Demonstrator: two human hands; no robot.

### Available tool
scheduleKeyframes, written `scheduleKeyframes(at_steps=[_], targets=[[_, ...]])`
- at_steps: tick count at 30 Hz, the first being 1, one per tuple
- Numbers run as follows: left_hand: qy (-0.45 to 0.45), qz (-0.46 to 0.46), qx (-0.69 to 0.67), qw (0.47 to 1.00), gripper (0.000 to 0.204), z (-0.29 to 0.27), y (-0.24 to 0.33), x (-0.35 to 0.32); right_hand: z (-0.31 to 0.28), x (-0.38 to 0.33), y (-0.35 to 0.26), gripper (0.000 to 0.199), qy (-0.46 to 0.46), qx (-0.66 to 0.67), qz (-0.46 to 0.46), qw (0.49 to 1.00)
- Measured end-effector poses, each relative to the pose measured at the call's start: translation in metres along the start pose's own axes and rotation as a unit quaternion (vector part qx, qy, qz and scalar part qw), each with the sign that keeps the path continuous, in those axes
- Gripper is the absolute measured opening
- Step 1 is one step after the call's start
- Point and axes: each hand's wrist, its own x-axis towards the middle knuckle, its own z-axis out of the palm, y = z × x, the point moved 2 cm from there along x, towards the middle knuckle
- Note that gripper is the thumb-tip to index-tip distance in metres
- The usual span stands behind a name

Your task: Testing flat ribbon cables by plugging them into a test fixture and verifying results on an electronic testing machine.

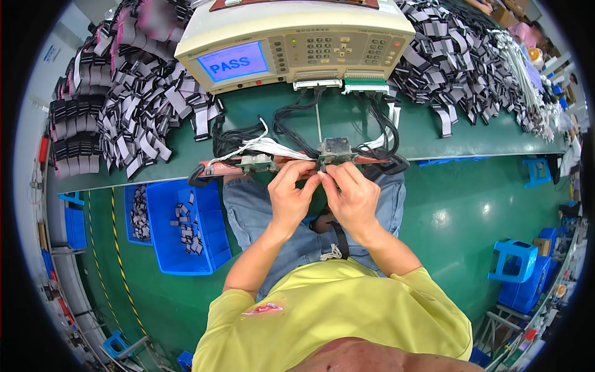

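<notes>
My left hand (290,193) and my right hand (354,194) meet at the table's front edge, fingers bent and thumb tips nearly touching. Between them is something small and dark, mostly covered by the fingers; its kind is hidden. They work right against a test fixture (336,147) with a grey block on top, clamped along the edge. Left of it sits a second fixture block (256,162). Black and white wire bundles (282,146) run from the fixtures up to a beige cable tester (338,46), whose lit blue screen (233,62) faces me.
Heaps of short grey ribbon cables with black connectors (139,115) cover the table's left; another heap (455,62) lies on the right. Below the edge at left stands a blue bin (214,239) holding some cables. Blue stools (513,260) stand on the green floor at right.
</notes>
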Motion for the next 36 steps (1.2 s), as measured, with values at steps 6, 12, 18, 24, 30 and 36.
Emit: scheduleKeyframes(at_steps=[6, 12, 18, 24, 30, 36], targets=[[0.015, 0.019, 0.022, 0.999, 0.020, 0.003, 0.001, 0.001, 0.002, 0.004, -0.001, 0.013, 0.009, 0.002, 0.011, 1.000], [0.049, 0.012, 0.065, 0.997, 0.014, 0.010, 0.001, 0.002, 0.006, 0.005, 0.000, 0.018, 0.025, -0.004, 0.051, 0.998], [-0.006, 0.033, 0.087, 0.996, 0.017, -0.003, 0.014, 0.007, 0.006, 0.005, 0.000, 0.019, 0.021, -0.009, 0.022, 0.999], [-0.042, 0.103, 0.159, 0.981, 0.010, -0.088, 0.047, 0.019, -0.011, 0.002, -0.001, 0.024, -0.012, 0.039, -0.016, 0.999], [-0.043, 0.026, 0.403, 0.914, 0.031, -0.208, -0.008, 0.104, -0.022, -0.011, 0.000, 0.028, -0.004, 0.069, -0.011, 0.998], [-0.091, 0.084, 0.355, 0.926, 0.024, -0.222, -0.053, 0.114, -0.030, -0.014, 0.004, 0.026, 0.015, 0.073, -0.040, 0.996]])
